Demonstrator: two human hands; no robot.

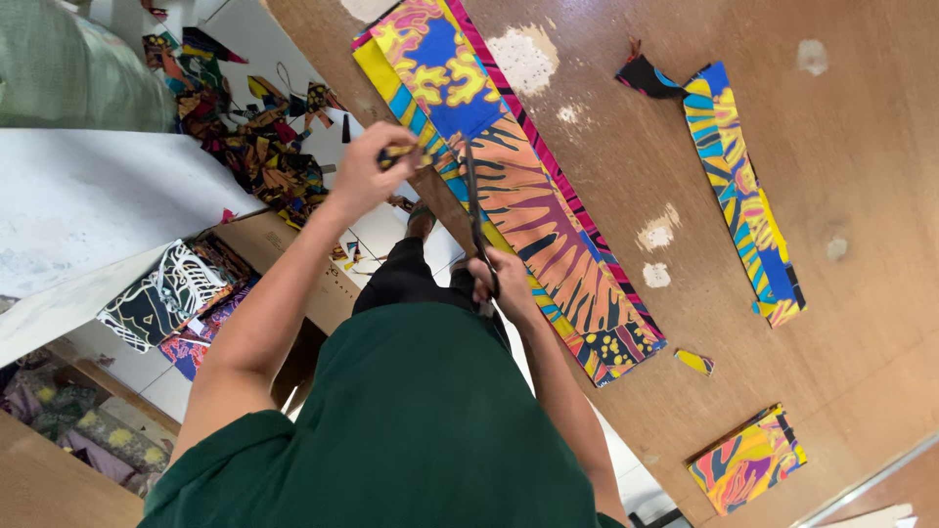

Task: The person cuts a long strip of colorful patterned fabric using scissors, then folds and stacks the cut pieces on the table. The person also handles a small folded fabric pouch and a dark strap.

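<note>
Printed fabric pinched by left hand — right hand grips scissors.

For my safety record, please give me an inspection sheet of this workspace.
Surface: brown wooden table, pale worn patches.
Job's things: long folded colourful fabric at the table edge; black scissors cutting along it.
Clutter: narrow fabric strip, small offcut, folded piece.
Grips: left hand pinches the fabric's edge; right hand closed on the scissors handles.
Cables: nothing seen.
Surroundings: fabric scraps on the floor; patterned cloth on a lower shelf.
</note>
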